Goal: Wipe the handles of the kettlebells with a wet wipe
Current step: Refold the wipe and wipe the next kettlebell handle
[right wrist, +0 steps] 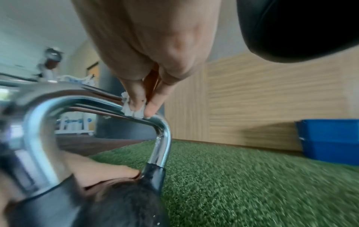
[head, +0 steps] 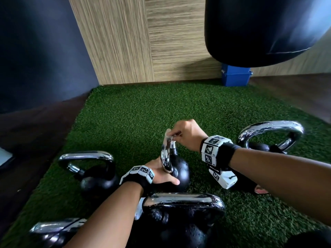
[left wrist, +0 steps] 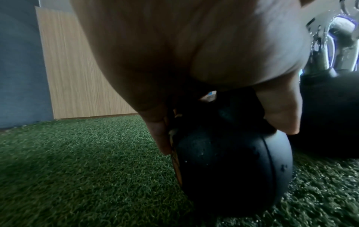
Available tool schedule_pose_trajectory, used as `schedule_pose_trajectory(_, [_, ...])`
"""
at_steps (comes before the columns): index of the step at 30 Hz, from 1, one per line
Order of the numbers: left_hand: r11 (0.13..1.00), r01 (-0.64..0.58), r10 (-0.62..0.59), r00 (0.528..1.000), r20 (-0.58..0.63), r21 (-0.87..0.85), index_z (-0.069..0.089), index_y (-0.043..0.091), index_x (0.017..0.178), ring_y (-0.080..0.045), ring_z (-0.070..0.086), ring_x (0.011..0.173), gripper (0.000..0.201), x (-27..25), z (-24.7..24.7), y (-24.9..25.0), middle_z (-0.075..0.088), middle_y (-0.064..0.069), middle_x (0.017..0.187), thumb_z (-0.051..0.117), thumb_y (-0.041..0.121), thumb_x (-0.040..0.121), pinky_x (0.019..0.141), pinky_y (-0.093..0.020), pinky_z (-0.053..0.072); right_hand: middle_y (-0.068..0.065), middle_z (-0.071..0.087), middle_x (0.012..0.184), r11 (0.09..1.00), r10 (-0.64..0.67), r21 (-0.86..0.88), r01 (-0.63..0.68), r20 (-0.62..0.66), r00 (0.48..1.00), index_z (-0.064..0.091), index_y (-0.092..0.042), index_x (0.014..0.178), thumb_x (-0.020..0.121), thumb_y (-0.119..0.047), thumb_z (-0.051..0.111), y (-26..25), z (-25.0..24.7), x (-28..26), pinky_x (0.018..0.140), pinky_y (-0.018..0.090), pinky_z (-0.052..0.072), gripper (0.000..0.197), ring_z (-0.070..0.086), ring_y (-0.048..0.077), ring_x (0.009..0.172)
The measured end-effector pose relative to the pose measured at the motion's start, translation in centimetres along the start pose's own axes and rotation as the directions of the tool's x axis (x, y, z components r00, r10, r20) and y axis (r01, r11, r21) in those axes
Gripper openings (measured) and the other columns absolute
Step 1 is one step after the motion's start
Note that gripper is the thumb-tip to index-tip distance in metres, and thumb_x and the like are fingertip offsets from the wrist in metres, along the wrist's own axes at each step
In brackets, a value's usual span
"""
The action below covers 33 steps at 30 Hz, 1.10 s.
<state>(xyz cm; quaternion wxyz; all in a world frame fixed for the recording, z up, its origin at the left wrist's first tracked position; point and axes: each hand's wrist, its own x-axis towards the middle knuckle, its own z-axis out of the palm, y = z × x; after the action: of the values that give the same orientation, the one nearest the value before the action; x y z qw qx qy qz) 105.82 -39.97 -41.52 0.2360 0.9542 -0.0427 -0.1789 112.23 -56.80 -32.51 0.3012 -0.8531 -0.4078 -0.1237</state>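
a white wet wipe (right wrist: 134, 109) is pinched against the top of a chrome handle (right wrist: 136, 118) by the right hand (head: 186, 135), wrist raised. the black kettlebell (head: 180, 170), on green turf (head: 125, 122), is clasped at its body by the left hand (head: 161, 174), fingers and thumb curled round.

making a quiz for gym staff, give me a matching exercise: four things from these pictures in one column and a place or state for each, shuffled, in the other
Things:
1. wet wipe
2. left hand
3. blue box
4. punching bag

Places or states:
A. hangs above the turf
B. pinched on the top of a chrome handle
C. stands by the wooden wall
D. holds a kettlebell's black ball

Pairs: 1-B, 2-D, 3-C, 4-A
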Motion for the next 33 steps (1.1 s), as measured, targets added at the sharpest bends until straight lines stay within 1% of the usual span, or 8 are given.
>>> schedule_pose_trajectory(2, [0.999, -0.011, 0.012, 1.000, 0.015, -0.039, 0.065, 0.028, 0.122, -0.010, 0.058, 0.109, 0.055, 0.0, -0.3, -0.4, 0.065, 0.014, 0.116, 0.083, 0.049, 0.075, 0.079, -0.011, 0.037, -0.008, 0.069, 0.089, 0.996, -0.088, 0.004, 0.088, 0.002, 0.996, 0.080, -0.011, 0.098, 0.081, -0.007, 0.079, -0.7, 0.5, -0.6, 0.064, -0.003, 0.040, 0.017, 0.048, -0.019, 0.066])
schedule_pose_trajectory(7, [0.992, -0.049, 0.050, 0.999, 0.003, -0.115, 0.053, 0.016, 0.141, -0.012, 0.050, 0.126, 0.073, -0.5, -0.6, -0.3, 0.057, 0.002, 0.141, 0.085, 0.036, 0.079, 0.101, -0.019, 0.031, -0.010, 0.066, 0.089, 0.980, -0.174, 0.099, 0.172, 0.013, 0.985, 0.080, -0.007, 0.096, 0.081, -0.009, 0.080, -1.9, 0.5, -0.8, 0.065, -0.006, 0.039, 0.015, 0.049, -0.032, 0.082])
schedule_pose_trajectory(12, [0.992, -0.041, 0.040, 0.999, -0.013, -0.122, 0.041, 0.020, 0.151, -0.003, 0.037, 0.127, 0.086, -0.3, -0.6, -0.6, 0.043, 0.013, 0.130, 0.086, 0.033, 0.079, 0.106, -0.016, 0.023, -0.022, 0.062, 0.083, 0.982, -0.126, 0.151, 0.109, 0.106, 0.986, 0.081, -0.012, 0.093, 0.075, -0.015, 0.087, -2.5, 0.5, -0.7, 0.066, -0.002, 0.042, 0.019, 0.054, -0.026, 0.075])
schedule_pose_trajectory(16, [0.978, -0.018, 0.012, 0.999, -0.029, -0.207, 0.062, 0.029, 0.123, -0.016, 0.056, 0.125, 0.055, -0.1, -0.3, -1.2, 0.064, 0.007, 0.125, 0.088, 0.033, 0.075, 0.102, -0.023, 0.038, -0.021, 0.069, 0.075, 0.955, 0.060, 0.281, -0.097, 0.137, 0.989, 0.081, -0.019, 0.085, 0.067, -0.018, 0.092, -2.6, 1.3, -1.3, 0.064, 0.004, 0.047, 0.021, 0.063, -0.013, 0.068])
schedule_pose_trajectory(20, [0.959, -0.116, 0.116, 0.993, -0.016, -0.260, 0.041, 0.028, 0.154, 0.005, 0.032, 0.137, 0.085, -0.4, -0.3, -1.2, 0.038, 0.025, 0.146, 0.084, 0.024, 0.081, 0.113, -0.018, 0.017, -0.012, 0.074, 0.069, 0.864, 0.187, 0.423, -0.273, 0.234, 0.954, 0.075, -0.020, 0.075, 0.062, -0.011, 0.094, -2.2, 1.9, -1.7, 0.065, 0.014, 0.057, 0.025, 0.070, -0.001, 0.066])
schedule_pose_trajectory(24, [0.956, -0.162, 0.175, 0.984, 0.030, -0.246, 0.063, 0.028, 0.089, 0.024, 0.055, 0.082, 0.021, -0.2, -0.4, -1.4, 0.064, 0.021, 0.093, 0.080, 0.015, 0.086, 0.081, -0.011, 0.043, 0.000, 0.077, 0.078, 0.881, 0.208, 0.346, -0.322, 0.328, 0.921, 0.073, -0.017, 0.075, 0.064, -0.011, 0.093, -2.1, 2.9, -3.1, 0.068, 0.022, 0.061, 0.024, 0.071, 0.006, 0.068])
schedule_pose_trajectory(27, [0.953, -0.181, 0.192, 0.981, 0.021, -0.244, 0.063, 0.019, 0.086, 0.016, 0.054, 0.071, 0.017, -0.2, -0.4, -1.4, 0.060, 0.011, 0.084, 0.080, 0.017, 0.086, 0.067, -0.005, 0.042, -0.001, 0.076, 0.077, 0.873, 0.226, 0.350, -0.339, 0.327, 0.918, 0.074, -0.012, 0.078, 0.065, -0.008, 0.092, -1.8, 3.4, -3.2, 0.064, 0.016, 0.057, 0.022, 0.069, 0.002, 0.065])
schedule_pose_trajectory(33, [0.964, -0.139, 0.141, 0.990, -0.006, -0.229, 0.063, 0.042, 0.128, -0.004, 0.052, 0.126, 0.055, -0.8, -0.3, -2.5, 0.055, 0.009, 0.139, 0.086, 0.035, 0.079, 0.112, -0.029, 0.040, -0.009, 0.074, 0.084, 0.913, 0.185, 0.269, -0.306, 0.397, 0.899, 0.080, -0.013, 0.101, 0.077, -0.014, 0.085, -1.2, 4.5, -3.2, 0.060, 0.005, 0.045, 0.024, 0.059, -0.015, 0.058])
